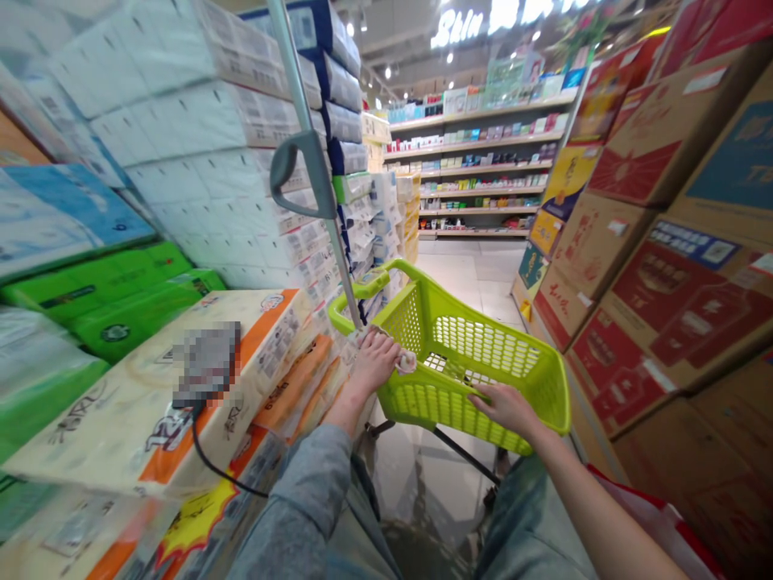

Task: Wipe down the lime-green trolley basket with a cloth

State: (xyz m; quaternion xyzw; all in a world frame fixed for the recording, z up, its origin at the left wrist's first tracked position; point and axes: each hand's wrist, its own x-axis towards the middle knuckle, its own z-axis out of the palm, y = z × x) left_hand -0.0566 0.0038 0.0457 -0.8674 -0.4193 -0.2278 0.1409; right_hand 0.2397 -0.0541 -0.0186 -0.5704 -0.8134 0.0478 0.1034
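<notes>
A lime-green plastic shopping cart (483,332) stands in front of me, its perforated basket tilted in view. My left hand (378,356) is closed over a crumpled whitish cloth (407,362) at the near left corner of the basket rim. My right hand (504,405) has its fingers curled over the near side rim. A tall metal pole (294,72) with a grey loop handle (311,173) rises beside the cart's push handle (365,286). Its lower end is hidden near my left hand.
Stacked tissue packs (181,137) line the left side. A pixelated object (208,362) with a black cord lies on a cream-and-orange pack (102,403). Cardboard cartons (658,298) are piled along the right. Beyond the tiled aisle (468,266) stand shelves of small products (483,165).
</notes>
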